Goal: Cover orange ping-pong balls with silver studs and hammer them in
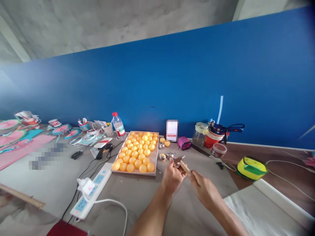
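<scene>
My left hand [172,177] is closed in a pinch on a small shiny piece with a flat brownish bit [177,160] at its fingertips. My right hand [203,188] is closed round a thin wooden stick [185,167] that points up-left and meets the piece held by the left hand. Both hands hover over the grey table [137,196], just right of a tray [154,164] filled with several orange balls [137,150]. A few loose balls, orange [164,141] and silvery [162,156], lie beyond the hands.
A white power strip [91,193] with cables lies to the left, near a glue gun [103,151], scissors [76,154] and a water bottle [118,126]. Jars and cups [209,136] stand by the blue wall. A yellow-green device [251,167] sits right. Pink paper crafts [22,137] cover the far left.
</scene>
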Demonstrator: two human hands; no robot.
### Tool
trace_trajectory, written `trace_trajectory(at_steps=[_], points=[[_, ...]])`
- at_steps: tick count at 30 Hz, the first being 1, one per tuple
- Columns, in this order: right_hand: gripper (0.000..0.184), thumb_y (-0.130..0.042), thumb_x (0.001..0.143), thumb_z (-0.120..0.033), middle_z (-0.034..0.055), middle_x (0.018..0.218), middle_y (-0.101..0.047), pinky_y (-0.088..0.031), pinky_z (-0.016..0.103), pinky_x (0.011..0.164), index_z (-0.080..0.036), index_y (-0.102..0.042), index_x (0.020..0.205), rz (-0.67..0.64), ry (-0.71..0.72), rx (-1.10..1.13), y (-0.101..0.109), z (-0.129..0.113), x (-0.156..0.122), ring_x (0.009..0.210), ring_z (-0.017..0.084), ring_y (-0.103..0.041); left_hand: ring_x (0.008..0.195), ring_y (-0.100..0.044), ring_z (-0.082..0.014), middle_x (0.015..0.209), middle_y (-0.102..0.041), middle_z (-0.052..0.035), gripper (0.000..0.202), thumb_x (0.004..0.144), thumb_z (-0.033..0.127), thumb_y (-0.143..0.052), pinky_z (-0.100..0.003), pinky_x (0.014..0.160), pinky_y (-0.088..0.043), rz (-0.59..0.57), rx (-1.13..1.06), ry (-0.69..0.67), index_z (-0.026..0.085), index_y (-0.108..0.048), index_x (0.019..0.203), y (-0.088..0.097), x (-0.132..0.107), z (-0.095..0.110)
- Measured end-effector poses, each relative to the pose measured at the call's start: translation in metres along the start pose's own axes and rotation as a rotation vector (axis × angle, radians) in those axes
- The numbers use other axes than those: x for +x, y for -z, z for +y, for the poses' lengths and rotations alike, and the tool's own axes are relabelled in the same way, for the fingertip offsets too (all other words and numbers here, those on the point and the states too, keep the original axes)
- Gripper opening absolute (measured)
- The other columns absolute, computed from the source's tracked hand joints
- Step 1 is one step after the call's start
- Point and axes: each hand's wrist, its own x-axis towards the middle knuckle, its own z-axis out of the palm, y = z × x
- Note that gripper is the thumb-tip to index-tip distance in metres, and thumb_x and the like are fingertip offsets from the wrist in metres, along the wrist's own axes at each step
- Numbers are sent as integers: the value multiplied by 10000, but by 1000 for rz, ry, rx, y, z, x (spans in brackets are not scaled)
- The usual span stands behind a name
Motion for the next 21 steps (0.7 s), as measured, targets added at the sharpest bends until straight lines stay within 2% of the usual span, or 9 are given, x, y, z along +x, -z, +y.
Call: trace_trajectory(at_steps=[3, 8, 13, 18, 21], points=[[311, -202, 884, -428, -8, 555, -503, -303, 231, 517, -233, -352, 695, 99, 50, 104, 2, 1, -1, 514, 146, -469, 746, -580, -161, 777, -603, -65, 322, 809, 444, -500, -336, 808, -419, -46, -5, -23, 132, -573, 781, 2, 0, -1], [282, -260, 876, -388, -11, 533, -500, -263, 232, 489, -230, -374, 671, 7, -13, -4, -1, 2, 1, 490, 149, -464, 768, -587, -163, 778, -617, -69, 376, 833, 466, -441, -332, 807, -423, -26, -2, 12, 127, -596, 784, 2, 1, 4], [327, -193, 894, -420, -12, 554, -497, -299, 229, 507, -229, -380, 706, 130, 38, 115, 2, 0, 0, 506, 143, -473, 758, -591, -167, 798, -627, -75, 370, 820, 473, -463, -367, 845, -415, -81, -36, -26, 128, -593, 784, 0, -2, 7], [274, -274, 879, -371, -13, 546, -516, -259, 227, 486, -224, -410, 694, 7, -6, 11, -1, 0, 2, 491, 138, -466, 783, -583, -161, 799, -613, -59, 359, 846, 456, -421, -344, 829, -419, -64, -20, 2, 143, -590, 798, -2, -2, 7], [307, -231, 892, -396, -18, 553, -511, -280, 222, 498, -223, -404, 707, 84, 29, 98, 2, 0, 0, 501, 134, -465, 723, -569, -149, 810, -613, -57, 361, 819, 479, -461, -348, 808, -425, -101, 7, -34, 142, -590, 817, -1, -1, 7]])
